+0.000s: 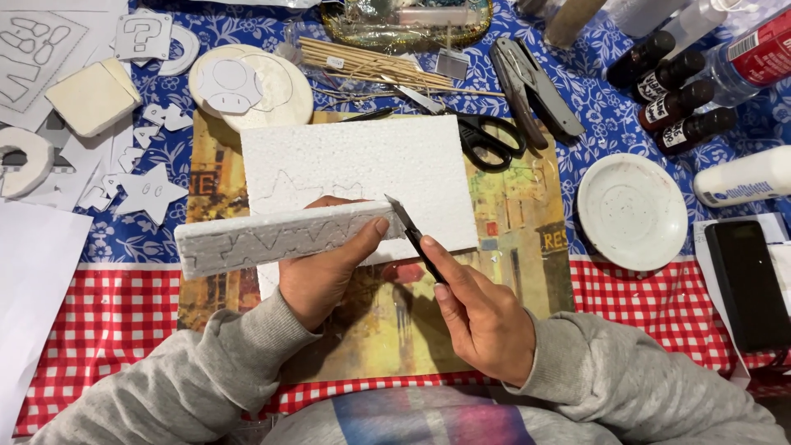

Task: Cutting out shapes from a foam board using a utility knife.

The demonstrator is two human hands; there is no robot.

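Foam strip: you hold a long white foam strip (272, 239) on edge at centre frame, a zigzag line drawn along its face, in front of a larger foam sheet (362, 177).
Left hand: your left hand (317, 272) has its fingers clamped on the strip, thumb pressing near its right end.
Right hand: your right hand (482, 317) has its fingers closed on a craft knife (414, 237), blade tip at the strip's right end.
Handling: the strip looks light, stiff and crumbly; judge it easy to dent, so grip the flat faces away from the line.
Around: scissors (486, 136) and a white dish (632, 212) lie in the upper right; paper cut-outs (148, 191) lie at left on the tabletop (124, 305).
Hidden: the strip's back face and your left fingertips are out of sight; the drawn outline on the sheet is faint.
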